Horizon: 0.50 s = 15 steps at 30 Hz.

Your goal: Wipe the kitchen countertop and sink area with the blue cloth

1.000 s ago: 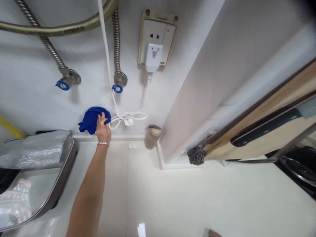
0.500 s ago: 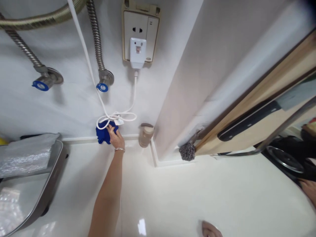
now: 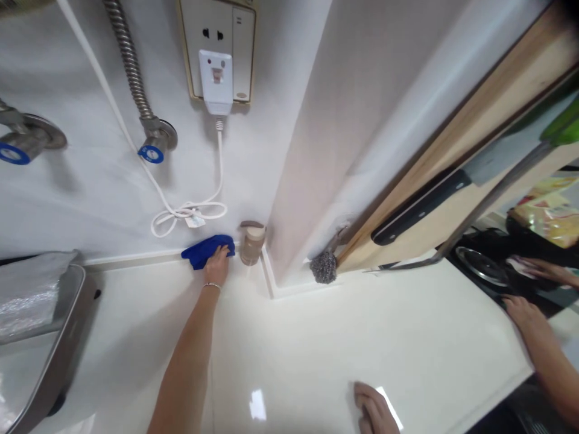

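Note:
My left hand (image 3: pixel 217 267), with a bracelet at its wrist, presses a blue cloth (image 3: pixel 203 252) against the foot of the wall at the back of the counter. The fingers lie over the cloth and are closed on it. Just right of that hand stands a small brownish, see-through jar (image 3: pixel 252 246) in the corner. A looped white power cord (image 3: pixel 187 211) hangs above the cloth. At the bottom edge, my right hand (image 3: pixel 375 410) rests on the white counter (image 3: pixel 307 343), fingers loosely stretched and holding nothing; part of it is cut off.
A metal-rimmed appliance (image 3: pixel 67 337) with a plastic-wrapped package (image 3: pixel 34 295) occupies the left. A plug (image 3: pixel 216 84) sits in the wall socket. Beside the pillar hang a steel scourer (image 3: pixel 324 267), a wooden board and a knife (image 3: pixel 420 208). Another person's hands (image 3: pixel 527 319) are at a stove on the right.
My left hand has slid the blue cloth right along the wall's foot, out from behind the cord and closer to the jar. The view has shifted right; more of my right hand shows.

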Available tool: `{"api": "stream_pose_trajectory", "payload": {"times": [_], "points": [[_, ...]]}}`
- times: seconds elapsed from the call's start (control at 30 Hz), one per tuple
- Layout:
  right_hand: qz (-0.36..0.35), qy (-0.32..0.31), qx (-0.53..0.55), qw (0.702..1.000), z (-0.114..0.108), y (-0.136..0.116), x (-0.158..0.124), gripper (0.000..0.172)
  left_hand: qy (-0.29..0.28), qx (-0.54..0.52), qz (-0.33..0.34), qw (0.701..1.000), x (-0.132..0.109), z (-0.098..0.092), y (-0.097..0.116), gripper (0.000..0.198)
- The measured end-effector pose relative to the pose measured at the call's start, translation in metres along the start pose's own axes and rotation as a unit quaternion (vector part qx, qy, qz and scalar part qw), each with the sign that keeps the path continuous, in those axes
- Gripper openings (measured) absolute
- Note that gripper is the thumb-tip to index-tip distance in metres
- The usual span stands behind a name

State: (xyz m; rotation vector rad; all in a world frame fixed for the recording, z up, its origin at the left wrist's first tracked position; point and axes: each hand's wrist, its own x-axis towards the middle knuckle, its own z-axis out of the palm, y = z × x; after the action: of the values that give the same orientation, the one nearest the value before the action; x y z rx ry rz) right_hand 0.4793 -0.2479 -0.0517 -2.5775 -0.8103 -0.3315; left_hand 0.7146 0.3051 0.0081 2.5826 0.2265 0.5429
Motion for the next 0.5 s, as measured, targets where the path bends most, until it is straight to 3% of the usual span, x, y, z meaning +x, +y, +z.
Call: {"api": "stream_pose_trajectory", "payload": {"times": [0.2,0.5], "points": [[0.029,0.001,0.026,0.999,-0.004,-0.009,0.004,0.030,-0.019,0.014,0.004,1.000,-0.001,-0.002,0.007,0.043],[0.065,-0.012,0.060,0.996,-0.009,-0.020,0.011,0.032,-0.065,0.032,0.000,0.997,-0.041,-0.014,0.000,0.039]]}}
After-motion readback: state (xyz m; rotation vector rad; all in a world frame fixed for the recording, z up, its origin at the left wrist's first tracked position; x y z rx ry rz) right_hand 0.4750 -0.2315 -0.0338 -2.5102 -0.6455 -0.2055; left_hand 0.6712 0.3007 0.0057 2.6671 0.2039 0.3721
